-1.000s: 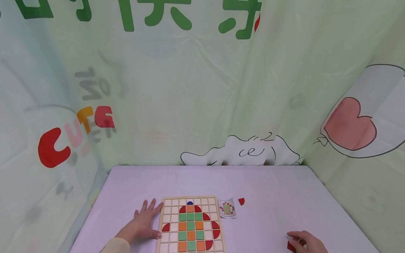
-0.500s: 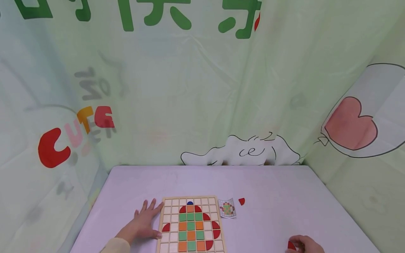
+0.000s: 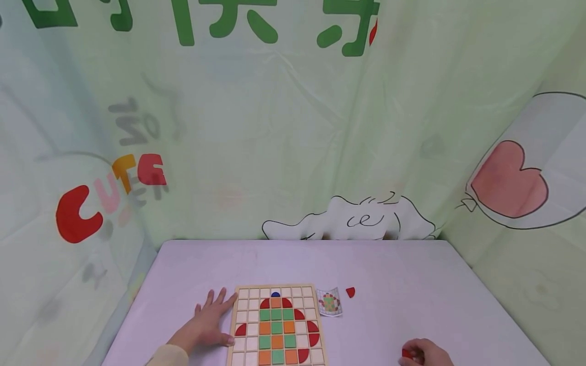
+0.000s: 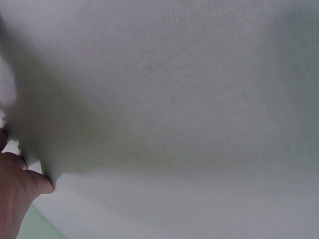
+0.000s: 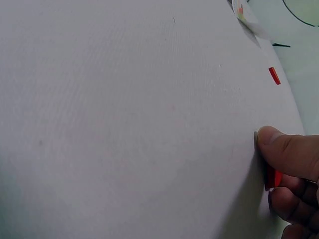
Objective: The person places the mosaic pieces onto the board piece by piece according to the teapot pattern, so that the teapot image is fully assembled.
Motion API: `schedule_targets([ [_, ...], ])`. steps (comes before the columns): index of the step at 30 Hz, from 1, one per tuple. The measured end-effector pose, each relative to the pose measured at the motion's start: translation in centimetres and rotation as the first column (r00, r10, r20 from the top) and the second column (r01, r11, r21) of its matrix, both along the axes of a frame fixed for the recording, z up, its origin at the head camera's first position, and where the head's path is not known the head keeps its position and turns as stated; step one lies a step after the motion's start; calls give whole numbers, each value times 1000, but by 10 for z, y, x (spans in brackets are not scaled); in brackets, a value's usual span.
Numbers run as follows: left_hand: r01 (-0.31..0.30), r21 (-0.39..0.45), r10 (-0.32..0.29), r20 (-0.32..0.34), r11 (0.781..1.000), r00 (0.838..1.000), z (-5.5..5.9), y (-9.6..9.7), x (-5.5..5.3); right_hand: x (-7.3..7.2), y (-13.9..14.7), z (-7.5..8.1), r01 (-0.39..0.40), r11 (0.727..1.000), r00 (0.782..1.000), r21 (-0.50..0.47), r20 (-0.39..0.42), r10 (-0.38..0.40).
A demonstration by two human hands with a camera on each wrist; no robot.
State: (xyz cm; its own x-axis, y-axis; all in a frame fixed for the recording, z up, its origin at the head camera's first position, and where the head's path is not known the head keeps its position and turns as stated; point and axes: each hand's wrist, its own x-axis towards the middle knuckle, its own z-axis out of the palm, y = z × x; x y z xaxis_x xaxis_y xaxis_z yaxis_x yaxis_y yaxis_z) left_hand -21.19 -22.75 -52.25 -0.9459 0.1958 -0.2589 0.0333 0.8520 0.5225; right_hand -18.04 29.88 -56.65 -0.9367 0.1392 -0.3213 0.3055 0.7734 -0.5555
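My left hand [image 3: 206, 323] lies with fingers spread at the left edge of a wooden grid board [image 3: 274, 285]; forefinger and thumb touch its frame. On the board, green and orange square tiles [image 3: 276, 328] form a block, with red quarter-circle pieces around it and a blue half-round piece [image 3: 275, 294] at the top. Further right, low over the table, my right hand [image 3: 428, 352] pinches a red piece [image 5: 273, 178] between thumb and fingers, which partly cover it. In the left wrist view, my fingers [image 4: 42, 183] show at the lower left. The board's near edge is cut off.
A small printed card [image 3: 329, 303] with a tile pattern lies right of the board, its corners curled. Just beyond it is a loose red quarter-circle piece [image 3: 350, 292]. A printed curtain [image 3: 256, 152] surrounds the white-covered table [image 3: 384, 269].
My right hand has moved left across the table, towards the board, with the red piece in its fingers. The left hand and the board have stayed in place.
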Motion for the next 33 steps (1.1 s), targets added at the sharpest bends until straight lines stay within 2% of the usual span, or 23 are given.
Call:
schedule_targets([
  [8,8,20,-8,14,1000,1000,-1,-2,0,-5,-33,11,-51,998,999,19,-10,52],
  [14,-9,22,9,16,1000,1000,0,-1,-1,-4,-63,24,-92,996,994,16,-51,93],
  [24,-16,9,16,14,1000,1000,1,0,0,-9,-114,37,-152,988,985,-35,-83,149],
  [27,-16,10,16,13,1000,1000,1,0,0,-12,-129,43,-192,979,979,-74,-87,185],
  [29,-14,18,14,3,1000,1000,-4,-2,-1,-14,-139,48,-222,970,973,-98,-89,214],
  [33,-2,28,2,-6,1000,1000,-12,-4,-3,-18,-155,56,-329,932,942,-155,-118,313],
])
